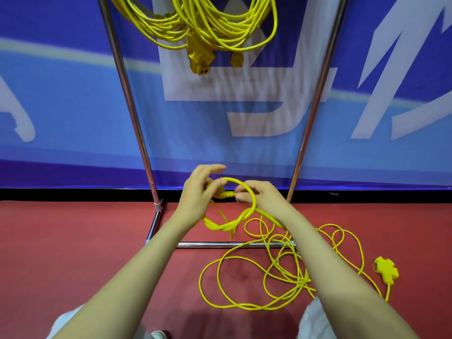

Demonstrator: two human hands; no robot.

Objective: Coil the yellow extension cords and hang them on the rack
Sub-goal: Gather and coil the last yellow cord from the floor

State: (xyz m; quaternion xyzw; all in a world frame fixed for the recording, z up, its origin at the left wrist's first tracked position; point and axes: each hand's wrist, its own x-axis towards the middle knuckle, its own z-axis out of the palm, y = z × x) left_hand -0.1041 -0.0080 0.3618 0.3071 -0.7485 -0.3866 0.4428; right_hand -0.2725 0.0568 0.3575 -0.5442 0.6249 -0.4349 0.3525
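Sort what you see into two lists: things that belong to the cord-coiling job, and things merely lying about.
Belongs to the job: yellow cord, gripped by the left hand and right hand; its socket block; hanging coils; rack.

Merely there: blue banner; red floor.

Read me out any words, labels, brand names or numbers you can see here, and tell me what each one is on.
No text here can be read.
On the blue banner: only large white shapes, cropped pieces of letters or a logo, not readable.
On the hanging coils, the loose cord and its socket block: no print visible.
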